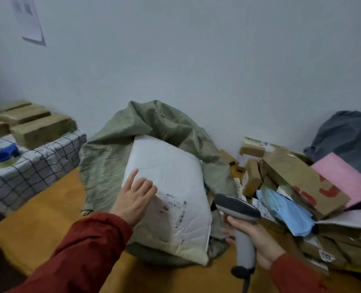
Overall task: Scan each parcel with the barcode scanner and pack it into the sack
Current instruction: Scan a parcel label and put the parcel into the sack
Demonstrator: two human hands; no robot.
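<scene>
The left hand lies flat on a white padded parcel, its fingers nearly straight and spread, pressing rather than gripping. The parcel rests tilted at the mouth of the green woven sack. Its far edge sits under the sack's folded rim, and how deep it reaches is hidden. Its label (smeared print, unreadable) faces up near the fingertips.

The right hand is curled round the grey handle of the barcode scanner. The scanner's dark head points toward the parcel, and its cable runs out of the bottom edge.

To the right is a heap of parcels, with 1 blue bag and 1 pink envelope among brown cartons. The heap is cut off at the frame's edge. On the left, a blue tape dispenser sits on a checked cloth.
</scene>
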